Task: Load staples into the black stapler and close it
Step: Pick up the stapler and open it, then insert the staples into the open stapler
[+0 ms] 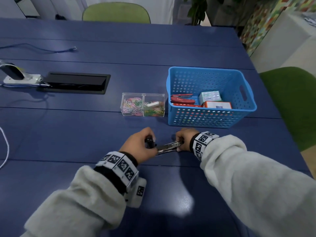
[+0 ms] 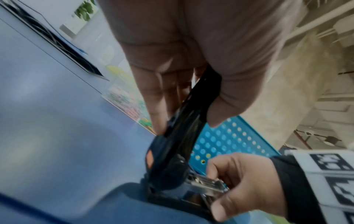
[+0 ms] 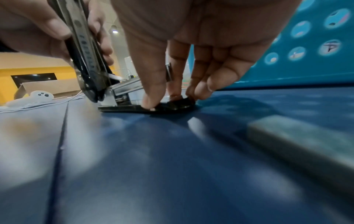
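The black stapler [image 1: 168,145] lies on the blue table [image 1: 85,134] between my hands, hinged open. My left hand [image 1: 150,140] grips its black top cover [image 2: 187,121] between thumb and fingers and holds it swung up from the hinge. The silver magazine [image 3: 126,86] is exposed below it. My right hand [image 1: 180,140] pinches the front end of the base [image 3: 124,108] against the table with thumb and fingertips [image 3: 151,101]. A small grey metal piece [image 3: 168,72] shows between thumb and forefinger; what it is cannot be told.
A blue perforated basket [image 1: 212,117] behind my right hand holds a red stapler [image 1: 183,99] and small boxes [image 1: 210,97]. A clear box of paper clips [image 1: 143,104] stands to its left. A cable hatch [image 1: 75,82] and power strip [image 1: 20,77] are far left.
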`<state>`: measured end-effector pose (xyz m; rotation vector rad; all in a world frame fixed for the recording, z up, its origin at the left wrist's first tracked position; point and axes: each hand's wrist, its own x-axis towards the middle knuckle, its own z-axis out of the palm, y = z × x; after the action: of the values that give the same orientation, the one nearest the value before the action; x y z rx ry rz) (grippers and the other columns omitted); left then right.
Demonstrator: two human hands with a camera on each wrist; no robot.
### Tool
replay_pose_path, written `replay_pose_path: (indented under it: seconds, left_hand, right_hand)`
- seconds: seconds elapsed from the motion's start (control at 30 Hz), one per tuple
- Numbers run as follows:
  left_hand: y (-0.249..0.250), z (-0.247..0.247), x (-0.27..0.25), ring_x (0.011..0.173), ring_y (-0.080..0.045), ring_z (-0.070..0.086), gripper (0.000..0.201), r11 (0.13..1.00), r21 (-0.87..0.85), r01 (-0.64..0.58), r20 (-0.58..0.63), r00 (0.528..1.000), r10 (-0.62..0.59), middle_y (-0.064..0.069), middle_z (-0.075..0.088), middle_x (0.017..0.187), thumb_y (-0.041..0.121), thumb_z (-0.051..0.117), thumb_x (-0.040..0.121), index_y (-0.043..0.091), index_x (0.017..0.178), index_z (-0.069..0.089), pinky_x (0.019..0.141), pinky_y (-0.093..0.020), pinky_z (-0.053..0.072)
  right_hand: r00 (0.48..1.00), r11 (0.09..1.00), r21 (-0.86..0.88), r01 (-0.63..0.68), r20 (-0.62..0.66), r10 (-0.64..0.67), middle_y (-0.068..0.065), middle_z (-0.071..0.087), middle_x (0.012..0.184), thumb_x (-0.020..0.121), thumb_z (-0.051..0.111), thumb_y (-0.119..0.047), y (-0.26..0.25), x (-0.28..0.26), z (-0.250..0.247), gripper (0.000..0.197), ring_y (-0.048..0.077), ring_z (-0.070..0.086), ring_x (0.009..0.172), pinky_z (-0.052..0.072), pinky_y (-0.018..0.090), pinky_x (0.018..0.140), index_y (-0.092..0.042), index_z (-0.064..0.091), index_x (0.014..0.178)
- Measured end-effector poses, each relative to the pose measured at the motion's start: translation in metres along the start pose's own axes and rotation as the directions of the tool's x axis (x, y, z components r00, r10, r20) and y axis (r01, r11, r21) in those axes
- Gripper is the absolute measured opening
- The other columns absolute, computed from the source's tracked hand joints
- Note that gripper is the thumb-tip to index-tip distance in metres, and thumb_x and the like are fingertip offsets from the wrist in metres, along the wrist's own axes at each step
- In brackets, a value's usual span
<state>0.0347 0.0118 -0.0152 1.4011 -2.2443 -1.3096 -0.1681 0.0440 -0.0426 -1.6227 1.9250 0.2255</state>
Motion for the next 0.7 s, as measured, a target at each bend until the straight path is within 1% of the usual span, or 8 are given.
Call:
replay_pose_path:
  seconds: [0.13,0.2,0.27,0.4,0.5,0.57,0.63,0.7]
  left_hand:
    - [-0.023,-0.016,-0.007,0.07,-0.017,0.06,0.027,0.999,-0.027,0.025,-0.037,0.999,-0.026,0.006,0.063,0.07,0.013,0.075,0.066,0.028,0.071,0.052,0.069,-0.029,0.048]
    - [-0.034,-0.021,-0.006,0.065,-0.014,0.057,0.031,0.999,-0.032,0.04,-0.05,0.998,-0.042,0.006,0.061,0.068,0.014,0.077,0.065,0.032,0.067,0.052,0.067,-0.028,0.046]
    - [-0.043,-0.026,-0.005,0.065,-0.016,0.057,0.029,0.998,-0.017,0.065,-0.062,0.996,-0.066,0.002,0.063,0.07,0.016,0.079,0.064,0.03,0.066,0.054,0.07,-0.029,0.047]
    - [-0.05,-0.034,0.0,0.068,-0.021,0.057,0.023,0.981,0.151,0.123,-0.019,0.992,-0.121,0.001,0.061,0.068,0.021,0.077,0.065,0.02,0.072,0.056,0.068,-0.03,0.046]
    - [-0.049,-0.031,0.005,0.077,-0.024,0.058,0.021,0.931,0.329,0.157,0.04,0.983,-0.179,-0.001,0.06,0.077,0.023,0.071,0.07,0.022,0.074,0.051,0.069,-0.032,0.046]
    - [-0.046,-0.025,0.007,0.089,-0.024,0.059,0.019,0.915,0.383,0.122,0.103,0.979,-0.174,-0.003,0.064,0.093,0.019,0.066,0.074,0.024,0.088,0.056,0.078,-0.033,0.048]
    - [-0.045,-0.016,0.009,0.107,-0.024,0.057,0.04,0.921,0.385,0.05,0.183,0.975,-0.129,-0.002,0.063,0.116,0.014,0.062,0.077,0.026,0.115,0.055,0.094,-0.035,0.047]
    - [-0.042,-0.009,0.01,0.119,-0.024,0.05,0.056,0.923,0.384,-0.017,0.243,0.966,-0.083,0.0,0.056,0.129,0.012,0.058,0.08,0.033,0.13,0.044,0.103,-0.039,0.042]
  right_hand:
    - [0.999,0.999,0.004,-0.032,-0.014,0.032,-0.001,0.046,0.094,0.076,0.072,-0.03,0.0,-0.004,0.004,0.031,0.025,0.056,0.103,0.044,0.03,0.085,-0.015,0.062,0.101]
    - [0.999,0.999,0.01,-0.038,-0.017,0.038,0.004,0.052,0.098,0.076,0.072,-0.03,0.0,-0.005,0.006,0.032,0.026,0.056,0.104,0.045,0.031,0.086,-0.015,0.062,0.102]
    - [0.999,0.999,0.006,-0.047,-0.009,0.047,0.008,0.058,0.11,0.076,0.072,-0.031,0.001,-0.006,0.007,0.033,0.027,0.056,0.104,0.046,0.033,0.088,-0.015,0.061,0.103]
    - [0.999,0.999,0.013,-0.05,-0.016,0.05,0.01,0.058,0.114,0.077,0.071,-0.03,0.002,-0.007,0.008,0.033,0.027,0.055,0.104,0.046,0.032,0.087,-0.014,0.061,0.104]
    - [0.998,0.998,0.018,-0.053,-0.016,0.053,0.01,0.058,0.114,0.078,0.07,-0.029,0.002,-0.008,0.008,0.032,0.027,0.055,0.104,0.045,0.033,0.086,-0.013,0.061,0.105]
    - [0.998,0.998,0.017,-0.055,-0.018,0.055,0.01,0.058,0.114,0.079,0.069,-0.029,0.001,-0.01,0.008,0.032,0.028,0.055,0.104,0.045,0.033,0.086,-0.013,0.061,0.105]
    - [0.998,0.998,0.016,-0.055,-0.015,0.056,0.011,0.057,0.114,0.079,0.069,-0.029,0.001,-0.011,0.008,0.033,0.028,0.055,0.104,0.045,0.034,0.087,-0.013,0.06,0.106]
    - [0.998,0.998,0.018,-0.053,-0.016,0.053,0.011,0.057,0.115,0.08,0.068,-0.028,0.0,-0.012,0.008,0.033,0.029,0.055,0.105,0.045,0.033,0.087,-0.012,0.06,0.107]
